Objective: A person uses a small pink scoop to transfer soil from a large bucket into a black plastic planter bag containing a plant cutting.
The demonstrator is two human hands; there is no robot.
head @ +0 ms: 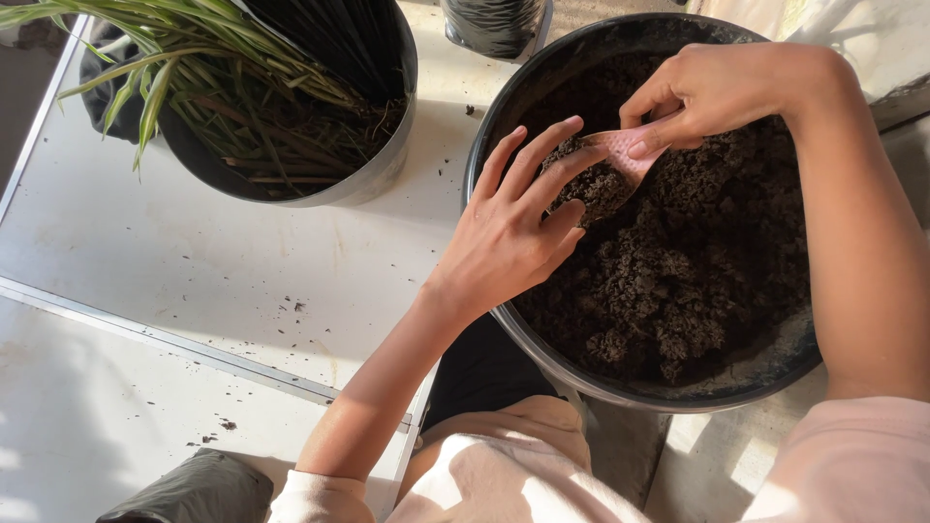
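Note:
A large black tub (504, 102) on the right is full of dark crumbly soil (697, 261). My right hand (712, 92) grips a small pink scoop (625, 155) over the tub, its blade heaped with soil. Fingers spread, my left hand (518, 228) rests on the tub's left rim, its fingertips touching the soil on the scoop.
A black pot (383, 169) with a long-leaved green plant (184, 48) stands at the upper left on a white table (194, 271). Another black container (494, 24) sits at the top edge. A black bag (194, 489) lies at the bottom left. Soil crumbs dot the table.

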